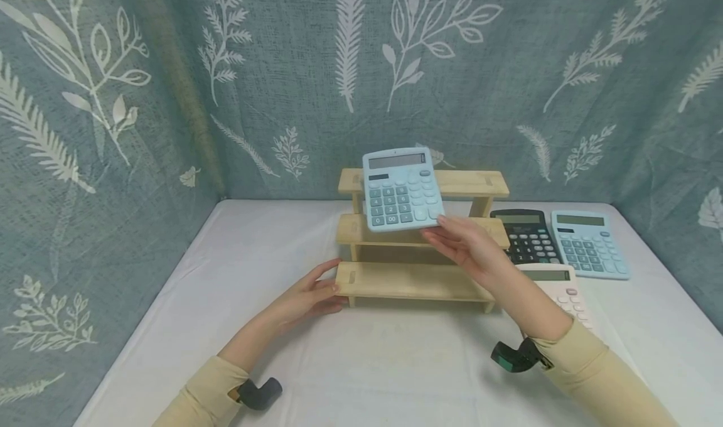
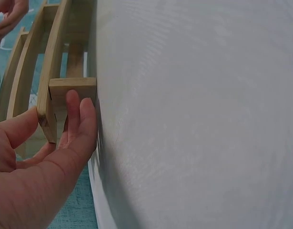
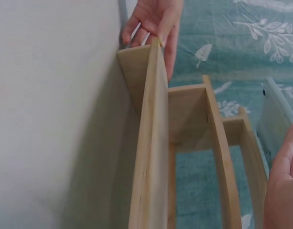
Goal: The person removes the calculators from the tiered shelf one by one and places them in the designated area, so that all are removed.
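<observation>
My right hand pinches a light-blue calculator by its lower right corner. The calculator tilts back with its keys facing me, in front of the upper steps of a three-step wooden stand. At the stand's left end, my left hand grips the lowest step. In the left wrist view, the thumb of the left hand lies on the board's edge and the fingers reach under it, by the leg. The right wrist view catches only the edge of the blue calculator beside part of the right hand.
Right of the stand lie a black calculator, a second light-blue calculator and a pale pink-white calculator, partly behind my right forearm. All rest on a white-covered table. A patterned teal curtain hangs behind and along the sides.
</observation>
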`<state>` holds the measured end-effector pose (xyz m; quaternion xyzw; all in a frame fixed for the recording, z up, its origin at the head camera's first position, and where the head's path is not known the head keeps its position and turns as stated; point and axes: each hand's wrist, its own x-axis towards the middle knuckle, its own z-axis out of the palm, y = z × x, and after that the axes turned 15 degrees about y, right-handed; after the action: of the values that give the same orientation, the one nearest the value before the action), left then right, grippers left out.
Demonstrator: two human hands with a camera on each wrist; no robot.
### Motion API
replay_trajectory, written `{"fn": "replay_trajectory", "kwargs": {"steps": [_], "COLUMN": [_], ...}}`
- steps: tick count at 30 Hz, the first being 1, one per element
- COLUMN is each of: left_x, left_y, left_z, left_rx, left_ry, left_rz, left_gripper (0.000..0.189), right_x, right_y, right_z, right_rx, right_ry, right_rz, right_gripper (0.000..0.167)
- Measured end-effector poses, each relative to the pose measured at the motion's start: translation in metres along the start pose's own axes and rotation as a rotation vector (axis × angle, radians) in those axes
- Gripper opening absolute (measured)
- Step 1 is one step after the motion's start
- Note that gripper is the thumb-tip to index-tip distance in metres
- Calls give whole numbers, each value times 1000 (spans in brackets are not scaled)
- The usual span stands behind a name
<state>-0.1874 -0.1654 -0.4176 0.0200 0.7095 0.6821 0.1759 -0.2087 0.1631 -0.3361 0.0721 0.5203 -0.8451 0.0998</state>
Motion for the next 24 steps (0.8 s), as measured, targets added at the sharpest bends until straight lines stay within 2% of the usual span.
{"fn": "replay_trajectory", "kwargs": {"steps": [8,24], "left_x": [0,1], "left_y": [-1,-2], "left_z": [0,0], "left_rx": [2,-4], "left_ry": [4,-16], "left_rz": [1,15], "left_gripper": [64,66], "right_x": [-14,-42], "right_y": [-1,0], "right_z": [-16,-55], "right_rx": [18,-40], "right_ry": [-12,-14], "right_rz": [11,26], "right_gripper": [20,24]}}
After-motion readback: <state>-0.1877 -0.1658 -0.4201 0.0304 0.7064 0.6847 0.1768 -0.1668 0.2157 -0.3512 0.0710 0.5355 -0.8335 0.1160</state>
